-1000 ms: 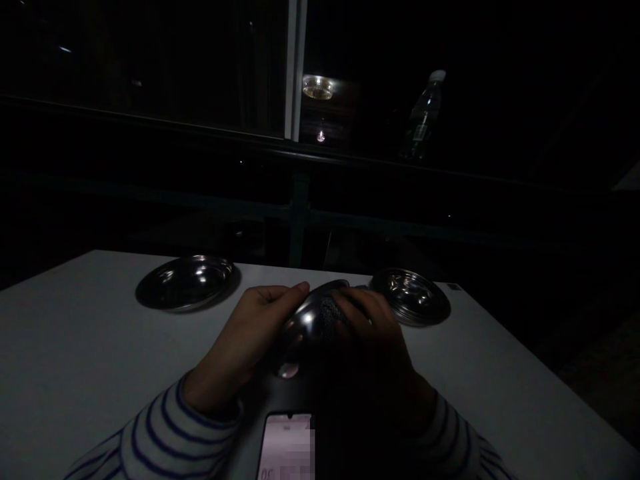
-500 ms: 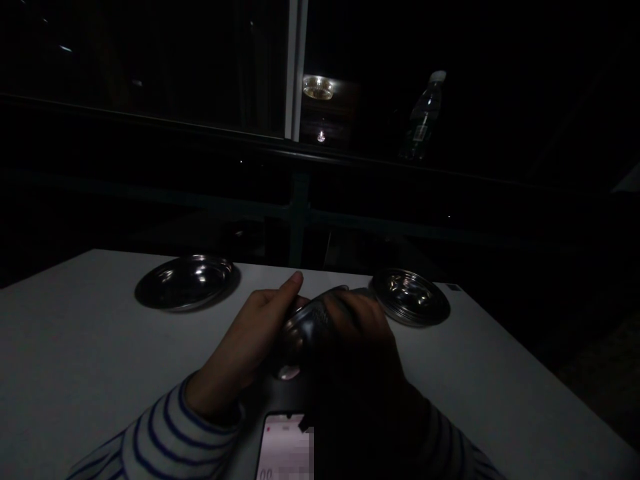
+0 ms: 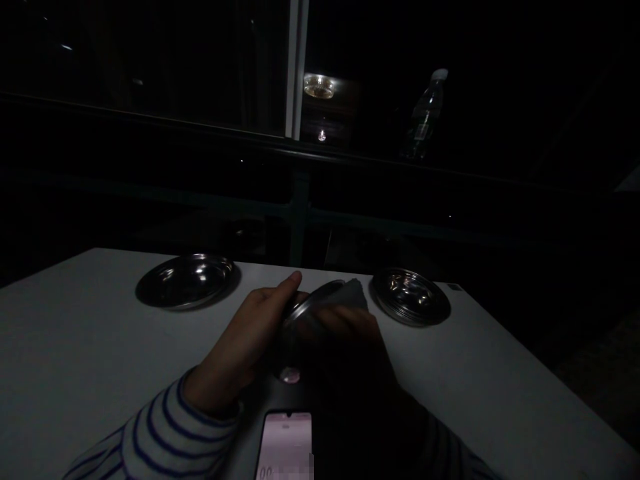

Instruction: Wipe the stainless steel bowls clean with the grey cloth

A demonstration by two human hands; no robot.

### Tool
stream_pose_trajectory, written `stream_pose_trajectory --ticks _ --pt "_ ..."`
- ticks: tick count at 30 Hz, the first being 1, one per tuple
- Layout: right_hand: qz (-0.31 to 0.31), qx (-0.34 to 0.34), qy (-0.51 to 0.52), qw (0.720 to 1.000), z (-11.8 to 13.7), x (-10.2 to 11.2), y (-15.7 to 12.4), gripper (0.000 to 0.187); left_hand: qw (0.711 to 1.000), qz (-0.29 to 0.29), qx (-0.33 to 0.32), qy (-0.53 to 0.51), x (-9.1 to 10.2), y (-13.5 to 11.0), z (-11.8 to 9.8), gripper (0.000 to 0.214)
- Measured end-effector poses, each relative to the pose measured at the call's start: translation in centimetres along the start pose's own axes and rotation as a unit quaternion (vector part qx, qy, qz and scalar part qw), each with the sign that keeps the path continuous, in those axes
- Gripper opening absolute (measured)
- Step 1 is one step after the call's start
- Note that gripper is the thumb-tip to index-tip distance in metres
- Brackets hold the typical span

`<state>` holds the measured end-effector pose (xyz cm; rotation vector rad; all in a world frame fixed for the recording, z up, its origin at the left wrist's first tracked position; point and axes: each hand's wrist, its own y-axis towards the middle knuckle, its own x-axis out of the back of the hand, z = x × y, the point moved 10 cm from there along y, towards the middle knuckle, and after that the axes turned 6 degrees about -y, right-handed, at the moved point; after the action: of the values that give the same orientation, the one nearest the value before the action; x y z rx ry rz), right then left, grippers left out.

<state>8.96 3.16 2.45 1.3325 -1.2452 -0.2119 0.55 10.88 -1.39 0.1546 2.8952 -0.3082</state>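
Note:
The scene is very dark. My left hand (image 3: 247,343) grips the near rim of a shiny steel plate (image 3: 311,303), held tilted above the white table (image 3: 75,347). My right hand (image 3: 350,333), mostly in shadow, presses a grey cloth (image 3: 350,293) against the plate's far side, its fingers curled on the cloth. Both sleeves are white with blue stripes.
A steel plate (image 3: 186,280) lies on the table at the back left, and a small stack of steel plates (image 3: 410,295) at the back right. A lit phone (image 3: 286,450) lies near the front edge. A water bottle (image 3: 424,117) stands on a dark ledge behind.
The plate has tilted more on edge, so less of its face shows. My right hand with the cloth has slid along it toward the far rim. My left hand kept its grip.

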Motion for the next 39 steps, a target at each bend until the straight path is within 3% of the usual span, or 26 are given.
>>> stream_pose_trajectory --ticks 3,9,11,15,21,28,34,36,39 --pt "-0.005 0.058 -0.002 0.998 2.0 -0.1 -0.1 0.028 1.0 0.002 -0.003 0.004 0.1 0.0 -0.1 0.046" --pt "-0.007 -0.056 0.008 0.998 -1.7 0.5 0.5 0.035 0.999 0.043 -0.008 0.011 -0.7 -0.2 -0.2 0.049" --pt "0.003 -0.057 0.012 0.998 -1.3 0.3 0.4 0.035 0.999 0.048 -0.01 0.0 -0.7 -0.2 -0.1 0.048" --pt "-0.011 0.008 0.015 1.0 0.8 0.1 0.2 0.032 0.999 0.044 -0.017 0.013 -0.7 -0.1 -0.1 0.046" --pt "0.003 -0.056 0.007 0.998 -2.2 0.5 0.4 0.036 1.0 0.008 -0.017 0.015 -0.2 -0.3 -0.6 0.047" --pt "-0.017 0.042 -0.008 0.999 1.6 0.1 -0.2 0.027 0.999 -0.028 -0.03 0.0 0.6 -0.1 -0.9 0.042" --pt "-0.013 -0.054 0.005 0.998 -2.9 0.6 0.0 0.033 0.999 -0.044 0.001 0.004 0.5 -0.3 -0.4 0.043" --pt "-0.026 -0.046 0.004 0.999 -2.2 1.0 0.1 0.031 0.999 -0.046 -0.005 0.001 0.5 -0.3 -0.6 0.042" --pt "-0.026 0.018 0.017 0.999 0.5 0.8 0.2 0.029 0.999 -0.032 -0.022 0.006 0.3 -0.2 -0.8 0.043"
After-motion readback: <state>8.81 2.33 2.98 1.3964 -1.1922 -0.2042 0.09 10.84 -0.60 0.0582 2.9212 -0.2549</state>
